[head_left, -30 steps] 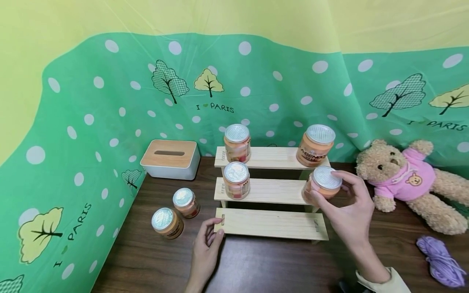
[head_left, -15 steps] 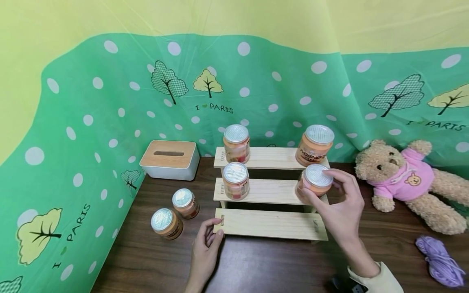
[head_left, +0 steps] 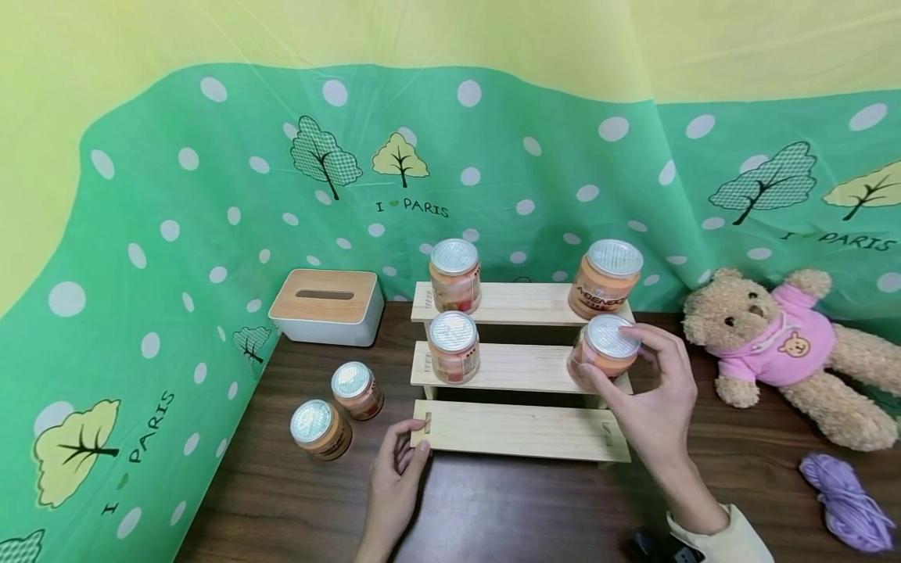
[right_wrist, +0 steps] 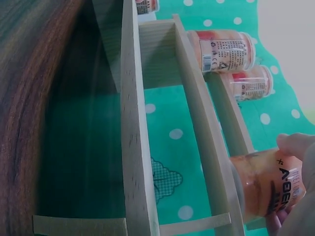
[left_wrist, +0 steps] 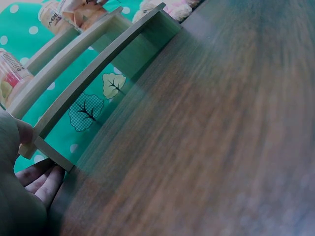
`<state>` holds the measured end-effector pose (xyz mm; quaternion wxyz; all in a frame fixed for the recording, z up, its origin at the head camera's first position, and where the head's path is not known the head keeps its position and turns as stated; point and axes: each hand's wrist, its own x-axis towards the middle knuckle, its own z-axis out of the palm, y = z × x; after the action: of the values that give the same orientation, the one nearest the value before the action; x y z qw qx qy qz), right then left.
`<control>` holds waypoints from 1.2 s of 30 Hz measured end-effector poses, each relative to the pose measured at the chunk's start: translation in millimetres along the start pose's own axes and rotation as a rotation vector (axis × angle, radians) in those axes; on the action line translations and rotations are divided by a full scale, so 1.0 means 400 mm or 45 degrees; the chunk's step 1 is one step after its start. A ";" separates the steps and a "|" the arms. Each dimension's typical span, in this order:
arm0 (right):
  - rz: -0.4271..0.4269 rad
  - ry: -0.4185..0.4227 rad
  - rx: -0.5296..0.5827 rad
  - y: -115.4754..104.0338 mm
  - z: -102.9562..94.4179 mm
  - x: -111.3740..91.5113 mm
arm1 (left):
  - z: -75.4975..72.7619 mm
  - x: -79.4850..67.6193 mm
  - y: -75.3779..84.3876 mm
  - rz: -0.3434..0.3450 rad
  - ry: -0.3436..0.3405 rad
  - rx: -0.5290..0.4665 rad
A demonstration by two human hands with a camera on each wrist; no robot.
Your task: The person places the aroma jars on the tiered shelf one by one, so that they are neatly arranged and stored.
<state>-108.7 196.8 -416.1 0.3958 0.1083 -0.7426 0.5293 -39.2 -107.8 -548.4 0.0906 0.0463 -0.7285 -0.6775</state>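
Three-tier wooden stand (head_left: 522, 453) on dark bench (head_left: 521, 516), green printed cloth (head_left: 521, 156) behind and along the left. Long straight front edge on the bottom shelf (head_left: 521, 428), bench stretching out before it. Left hand (head_left: 396, 485) pinches that shelf's left end, thumb at the front corner. Right hand (head_left: 658, 399) pinches a lidded jar (head_left: 607, 342) between thumb and fingers; jar upright at the right end of the middle shelf (head_left: 522, 366), close to the board's edge, whether its full weight is down cannot tell. Wide gap along the board to a second jar (head_left: 454, 352) at the left end. Top shelf (head_left: 524, 303) carries one jar at each end, left (head_left: 454, 277) and right (head_left: 605, 281), similar room between. Two more, rear jar (head_left: 357, 389) and front jar (head_left: 321, 428), upright on the bench left of the stand, near each other. Silvery lids on all six; peach-orange inside, hard to separate from label print. Tissue box (head_left: 327, 314) behind that pair, slot dark, contents unreadable. Teddy bear (head_left: 788, 348) lies to the right, purple yarn (head_left: 847, 500) nearer the front
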 end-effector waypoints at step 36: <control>-0.207 0.005 0.147 0.041 -0.105 -0.091 | -0.002 -0.002 0.001 -0.010 -0.001 0.019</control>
<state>-74.1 230.8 -447.9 0.4321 0.1897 -0.6988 0.5376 -38.3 -108.6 -548.2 0.0874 0.0497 -0.7334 -0.6723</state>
